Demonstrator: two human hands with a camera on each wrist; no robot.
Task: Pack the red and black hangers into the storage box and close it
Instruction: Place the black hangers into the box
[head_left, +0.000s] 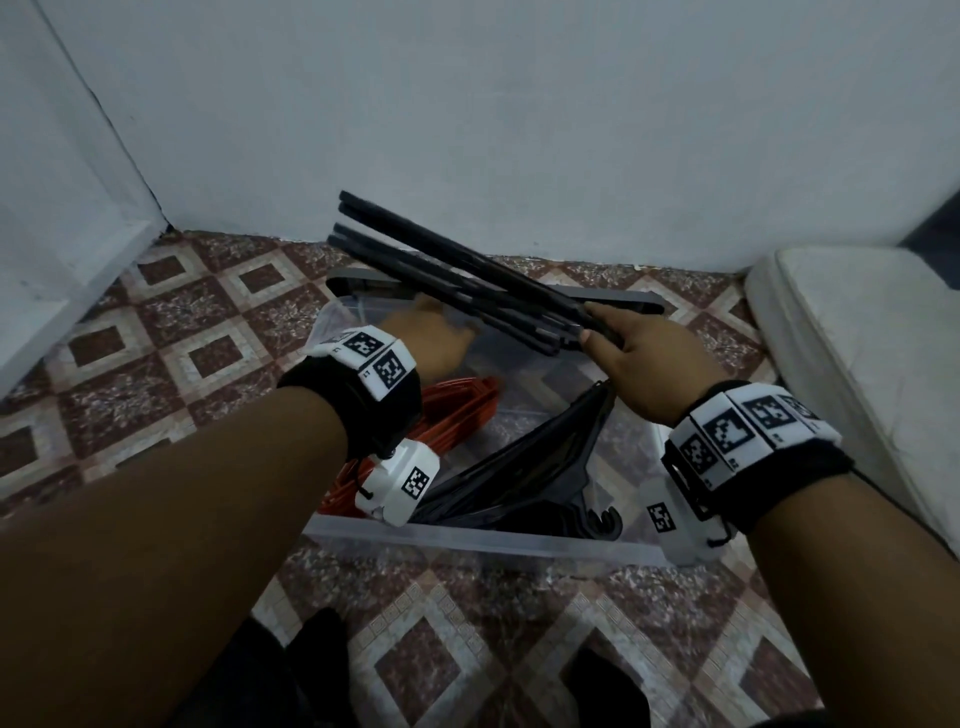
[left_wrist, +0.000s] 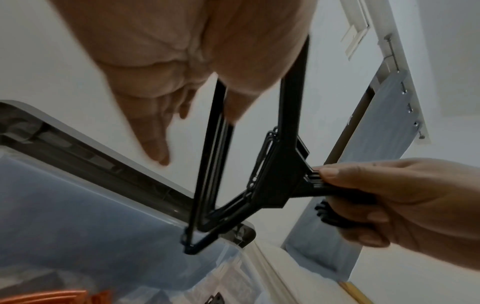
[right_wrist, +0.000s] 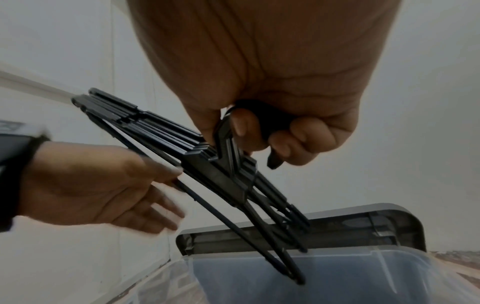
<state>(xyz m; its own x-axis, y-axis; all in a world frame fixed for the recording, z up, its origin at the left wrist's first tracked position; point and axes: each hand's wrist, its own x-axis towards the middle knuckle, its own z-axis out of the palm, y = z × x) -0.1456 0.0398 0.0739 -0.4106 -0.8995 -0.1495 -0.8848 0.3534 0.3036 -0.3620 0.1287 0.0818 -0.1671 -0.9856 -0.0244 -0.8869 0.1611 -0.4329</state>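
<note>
A clear storage box (head_left: 467, 540) stands open on the tiled floor, its grey lid (head_left: 358, 274) upright at the far side. Inside lie red hangers (head_left: 452, 410) at the left and black hangers (head_left: 535, 467) toward the front right. My right hand (head_left: 639, 358) grips a bundle of black hangers (head_left: 452, 270) by the necks and hooks (right_wrist: 259, 123). The bundle tilts up to the left above the box. My left hand (head_left: 431, 338) reaches under it with straight fingers (right_wrist: 155, 205), touching a lower bar (left_wrist: 213, 144). The bundle's low end dips to the box rim (right_wrist: 337, 253).
A pale wall (head_left: 519, 130) rises right behind the box. A white mattress (head_left: 857, 338) lies at the right, and a white door frame (head_left: 62, 234) stands at the left. My feet in dark socks (head_left: 311, 665) are on the patterned tiles in front of the box.
</note>
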